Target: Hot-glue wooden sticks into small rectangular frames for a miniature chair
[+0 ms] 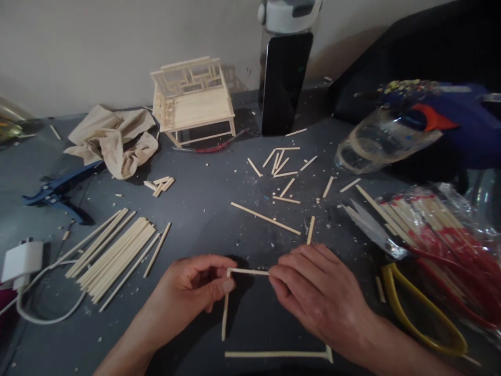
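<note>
My left hand [195, 287] pinches a corner where two thin wooden sticks meet, thumb in front and fingertips behind. One wooden stick [250, 272] runs across from that corner to my right hand [319, 290], whose curled fingers close on its other end. From the same corner a second wooden stick [225, 318] points down towards me. Nearer the bottom edge lies a longer wooden stick [274, 354] with a short piece [329, 354] set across its right end. My right hand and wrist hide part of the area beside it.
A small stick-built bench [198, 109] stands by the wall, near a crumpled cloth [117, 136]. Bundled sticks [117, 256] and a white charger [23, 261] lie left. Scissors [395, 248] and packaged sticks [434, 224] lie right. A phone [285, 83] leans against a bottle [289, 18].
</note>
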The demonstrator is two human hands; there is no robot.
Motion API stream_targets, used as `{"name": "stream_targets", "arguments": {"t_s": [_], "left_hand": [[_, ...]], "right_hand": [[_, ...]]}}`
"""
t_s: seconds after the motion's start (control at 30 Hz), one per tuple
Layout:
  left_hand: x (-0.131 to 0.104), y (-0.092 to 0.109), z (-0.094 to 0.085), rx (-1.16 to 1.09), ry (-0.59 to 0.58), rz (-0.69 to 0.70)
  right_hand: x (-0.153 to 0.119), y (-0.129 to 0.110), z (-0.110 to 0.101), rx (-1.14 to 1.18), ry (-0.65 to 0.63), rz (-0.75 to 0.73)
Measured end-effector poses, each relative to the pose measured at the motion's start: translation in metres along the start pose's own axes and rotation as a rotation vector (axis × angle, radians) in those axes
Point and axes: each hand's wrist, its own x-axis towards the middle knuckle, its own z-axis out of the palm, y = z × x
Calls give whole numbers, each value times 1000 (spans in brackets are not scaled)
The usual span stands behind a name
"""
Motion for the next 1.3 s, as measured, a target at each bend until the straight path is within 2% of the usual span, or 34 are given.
{"name": "stream_targets", "arguments": {"t_s": [0.1,0.2,0.4,0.53,0.67,0.9,1.0,1.17,1.3], "left_hand": [[0,-1,0,20,-2,4],[0,-6,-2,53,28,11],[4,-19,-7,103,46,47],[3,-17,-7,140,58,47],[2,-12,-5,147,79,33],[4,-12,-4,75,42,7],[-2,-5,2,47,85,-13],[-20,8,15,-28,204,-3],[-30,3,12,9,183,8]], "right_hand": [[1,1,-4,22,-10,34],[2,8,-18,68,-18,114],[-14,33,-52,118,-111,426],[-32,32,-52,157,-199,594],[-41,19,-43,103,-197,670],[-45,-3,-27,10,-68,646],[-45,-8,-25,54,12,668],[-47,-16,-36,225,131,749],[-50,-21,-48,407,195,805]]}}
